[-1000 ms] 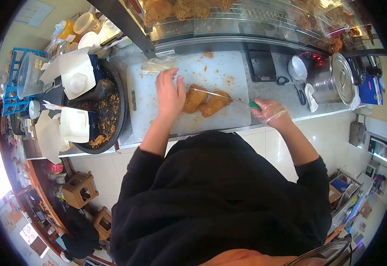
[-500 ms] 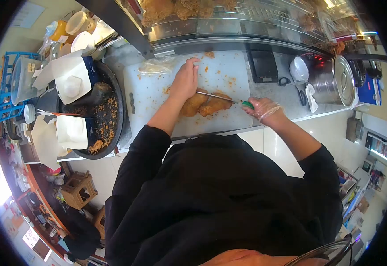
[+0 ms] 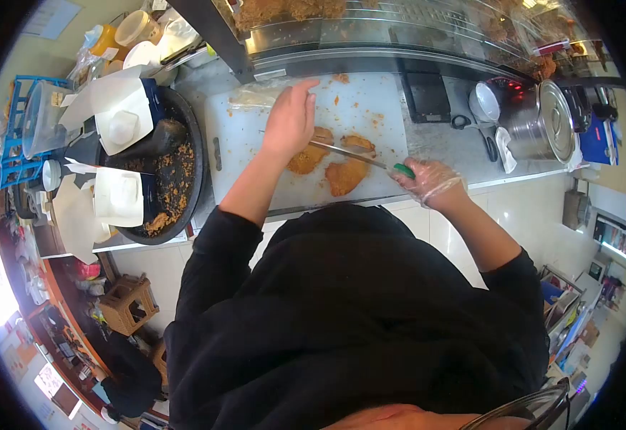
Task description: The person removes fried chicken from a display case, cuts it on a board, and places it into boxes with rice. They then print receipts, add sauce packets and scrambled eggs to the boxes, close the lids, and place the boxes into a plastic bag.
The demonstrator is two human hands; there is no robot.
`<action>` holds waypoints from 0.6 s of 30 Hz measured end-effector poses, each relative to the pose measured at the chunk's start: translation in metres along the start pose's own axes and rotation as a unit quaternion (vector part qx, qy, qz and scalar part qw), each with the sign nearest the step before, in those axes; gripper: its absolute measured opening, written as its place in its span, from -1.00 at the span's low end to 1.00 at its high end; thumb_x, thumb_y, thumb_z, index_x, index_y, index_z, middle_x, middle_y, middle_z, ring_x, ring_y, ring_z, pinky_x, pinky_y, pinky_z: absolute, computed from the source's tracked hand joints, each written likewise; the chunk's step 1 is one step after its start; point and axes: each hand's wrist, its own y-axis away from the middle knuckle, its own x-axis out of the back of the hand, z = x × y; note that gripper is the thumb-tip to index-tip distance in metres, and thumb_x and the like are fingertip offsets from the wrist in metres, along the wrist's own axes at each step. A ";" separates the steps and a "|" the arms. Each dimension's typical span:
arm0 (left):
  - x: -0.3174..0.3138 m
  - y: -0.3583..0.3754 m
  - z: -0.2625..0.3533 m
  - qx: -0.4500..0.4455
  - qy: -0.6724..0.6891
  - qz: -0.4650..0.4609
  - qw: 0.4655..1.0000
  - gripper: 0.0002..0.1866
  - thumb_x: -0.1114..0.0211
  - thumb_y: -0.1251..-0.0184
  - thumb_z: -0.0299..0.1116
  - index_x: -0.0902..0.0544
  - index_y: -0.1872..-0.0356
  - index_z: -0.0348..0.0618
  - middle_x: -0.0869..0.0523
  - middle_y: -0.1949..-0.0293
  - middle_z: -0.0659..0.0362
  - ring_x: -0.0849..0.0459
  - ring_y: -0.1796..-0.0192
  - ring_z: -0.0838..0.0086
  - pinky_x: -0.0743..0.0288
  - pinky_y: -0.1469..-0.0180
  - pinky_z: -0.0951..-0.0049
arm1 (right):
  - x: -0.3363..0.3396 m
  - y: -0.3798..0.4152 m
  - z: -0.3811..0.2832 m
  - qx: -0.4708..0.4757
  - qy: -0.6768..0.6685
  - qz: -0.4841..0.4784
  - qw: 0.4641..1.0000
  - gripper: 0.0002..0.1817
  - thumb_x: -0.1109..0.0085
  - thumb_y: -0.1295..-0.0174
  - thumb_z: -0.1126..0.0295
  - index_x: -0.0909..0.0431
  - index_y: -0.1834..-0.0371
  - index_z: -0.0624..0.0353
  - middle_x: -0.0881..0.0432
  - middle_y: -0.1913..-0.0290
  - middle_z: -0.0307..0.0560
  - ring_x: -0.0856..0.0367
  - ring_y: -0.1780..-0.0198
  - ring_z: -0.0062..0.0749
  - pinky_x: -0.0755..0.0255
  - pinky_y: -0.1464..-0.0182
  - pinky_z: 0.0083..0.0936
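A white cutting board [image 3: 241, 143] lies on the counter with breaded fried cutlets on it. My left hand [image 3: 289, 120], bare, presses flat on the left cutlet [image 3: 307, 159]. In a clear plastic glove, my right hand [image 3: 431, 181] grips a green-handled knife [image 3: 359, 158]. Its blade runs between the pieces; a cut piece [image 3: 347, 175] lies below the blade and a smaller one [image 3: 359, 142] above it. Crumbs are scattered over the board.
A dark round tray [image 3: 184, 172] of crumbs with white paper boxes [image 3: 118, 197] sits left of the board. A scale [image 3: 425, 97], scissors [image 3: 470, 129] and a steel pot [image 3: 549, 125] stand to the right. A glass display case [image 3: 370, 29] runs behind.
My left hand slid up the board onto the left cutlet. The knife has gone through the right cutlet, which now lies in separated pieces.
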 end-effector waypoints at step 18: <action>-0.001 0.006 -0.049 0.036 -0.026 -0.046 0.998 -0.74 0.02 -0.47 -0.39 -0.44 -0.08 -0.24 -0.61 0.06 -0.18 -0.56 -0.02 -0.07 -0.42 -0.09 0.10 | -0.044 -0.043 -0.020 0.035 -0.017 0.012 0.999 -0.41 0.16 -0.36 -0.20 -0.50 0.02 0.14 -0.66 0.17 0.19 -0.63 0.06 0.11 -0.47 -0.01 -0.06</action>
